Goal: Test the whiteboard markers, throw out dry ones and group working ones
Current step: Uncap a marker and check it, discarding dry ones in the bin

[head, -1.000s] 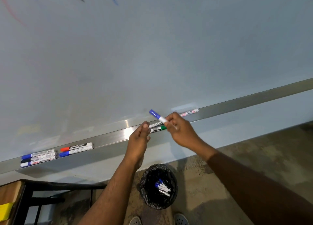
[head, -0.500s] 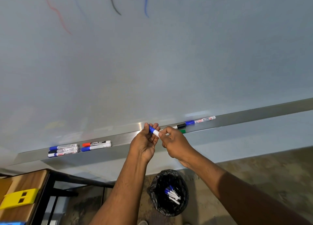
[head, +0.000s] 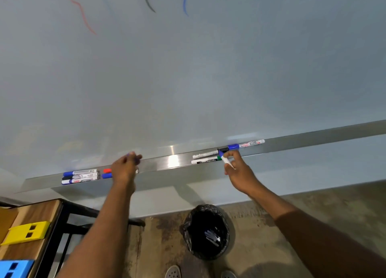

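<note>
My right hand (head: 237, 168) grips a white marker (head: 227, 162) with its blue tip pointing up at the whiteboard (head: 188, 79), just above the metal tray (head: 173, 161). Further left, my left hand (head: 125, 168) is blurred and pinches what looks like the marker's blue cap (head: 136, 160). On the tray's left lie three capped markers (head: 80, 176), and a red and blue pair (head: 107, 173) is partly hidden by my left hand. Beside my right hand lie a black-capped marker (head: 205, 153), a green-capped marker (head: 204, 161) and a blue-capped marker (head: 246, 145).
A black-lined bin (head: 206, 254) on the floor below the tray holds several markers. Red (head: 81, 12), black (head: 148, 2) and blue (head: 184, 2) squiggles mark the top of the board. A wooden table (head: 31, 217) at lower left carries a yellow block (head: 25, 232) and a blue block (head: 12, 268).
My hands, joined on the blue marker before, have pulled apart. The left went left with the cap, the right went right with the marker body.
</note>
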Tool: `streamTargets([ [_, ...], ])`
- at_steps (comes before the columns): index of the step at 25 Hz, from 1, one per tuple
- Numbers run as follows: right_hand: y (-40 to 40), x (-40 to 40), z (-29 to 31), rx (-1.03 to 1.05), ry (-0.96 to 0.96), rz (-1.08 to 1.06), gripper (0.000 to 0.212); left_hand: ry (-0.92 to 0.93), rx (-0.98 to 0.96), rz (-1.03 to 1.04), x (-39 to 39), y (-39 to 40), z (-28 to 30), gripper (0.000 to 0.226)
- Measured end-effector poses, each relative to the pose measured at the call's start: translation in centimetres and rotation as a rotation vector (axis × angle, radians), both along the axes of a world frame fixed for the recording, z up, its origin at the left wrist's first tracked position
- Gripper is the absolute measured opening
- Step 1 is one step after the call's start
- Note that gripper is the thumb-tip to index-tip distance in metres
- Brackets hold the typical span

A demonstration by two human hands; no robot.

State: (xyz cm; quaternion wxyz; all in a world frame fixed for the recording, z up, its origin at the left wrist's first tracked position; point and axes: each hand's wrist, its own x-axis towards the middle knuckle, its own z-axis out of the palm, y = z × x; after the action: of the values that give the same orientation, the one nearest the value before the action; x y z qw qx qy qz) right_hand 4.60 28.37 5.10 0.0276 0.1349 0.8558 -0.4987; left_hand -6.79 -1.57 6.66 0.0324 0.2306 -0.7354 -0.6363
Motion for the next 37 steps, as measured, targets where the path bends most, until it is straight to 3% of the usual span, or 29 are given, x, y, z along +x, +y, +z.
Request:
streamTargets([
  [3,-1.7,-1.3,1.4,-0.120,0.189,-0.037,0.019,0.186,-0.426,-0.241,2.0,6.1,0.2,0.016],
  [5,-1.9,-2.4,4.2,-0.180,0.347,-0.007,0.021,0.384,-0.581,-0.323,2.6,8.6,2.9,0.017],
  [8,-0.9,-4.2,9.0,0.058,0.614,0.061,0.031,0.708,-0.721,-0.396,2.1,10.9,9.6,0.032],
  [11,0.6,-6.1,14.7,0.292,0.848,0.071,0.041,1.014,-0.851,-0.321,0.0,11.7,17.9,0.039],
  [15,2.5,-8.2,24.3,0.436,1.228,0.003,0.024,1.254,-0.991,-0.259,-2.4,12.7,28.8,0.033],
  [20,3.7,-10.2,36.0,0.626,1.555,-0.072,0.031,1.338,-1.184,-0.161,-3.5,14.8,40.5,0.031],
  [26,5.0,-10.9,48.4,0.321,1.548,-0.189,0.018,1.282,-1.344,-0.046,-2.4,16.4,51.1,0.040],
  [30,5.6,-10.9,55.6,0.330,1.647,-0.247,0.012,1.238,-1.470,-0.037,-2.5,17.2,53.3,0.044],
  [37,5.9,-12.9,63.4,0.381,1.581,-0.278,0.019,1.145,-1.561,0.009,-3.0,17.9,52.8,0.047],
])
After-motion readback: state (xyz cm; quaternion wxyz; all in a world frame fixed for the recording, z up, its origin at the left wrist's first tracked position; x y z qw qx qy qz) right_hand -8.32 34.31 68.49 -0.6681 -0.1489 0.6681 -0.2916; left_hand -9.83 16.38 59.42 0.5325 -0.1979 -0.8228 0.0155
